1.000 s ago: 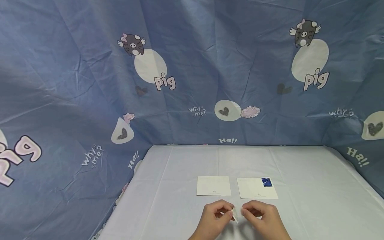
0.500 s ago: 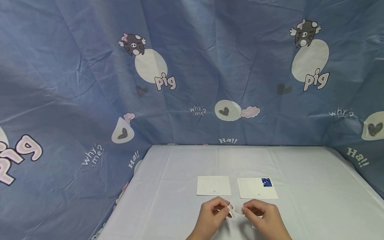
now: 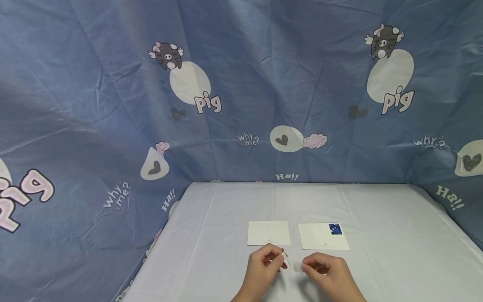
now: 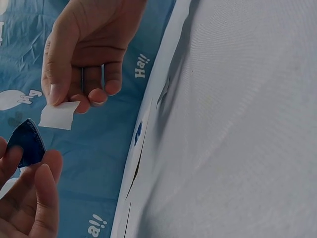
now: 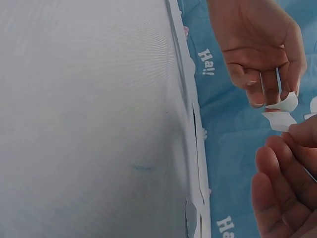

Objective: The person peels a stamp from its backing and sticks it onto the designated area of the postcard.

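Observation:
My left hand (image 3: 263, 267) pinches a small blue stamp (image 4: 30, 142) between thumb and fingers; its white back curls in the right wrist view. Facing it, my right hand (image 3: 327, 269) pinches a small white paper piece (image 4: 59, 115) by one edge. The paper and the stamp (image 3: 285, 257) are apart, with a narrow gap between them, above the near part of the table. Beyond the hands lie two flat white envelope-like cards: a plain left card (image 3: 269, 231) and a right card (image 3: 318, 238) bearing a blue stamp (image 3: 335, 229) in its top right corner.
A white cloth (image 3: 234, 201) covers the table. Behind and beside it hangs a blue curtain (image 3: 241, 84) with cartoon pigs and words. A small white scrap (image 5: 191, 220) shows near the table's edge in the right wrist view.
My left hand has moved up and leftward with the stamp, widening the gap between the hands. The white paper in my right hand now shows clear of the stamp; both cards have stayed put.

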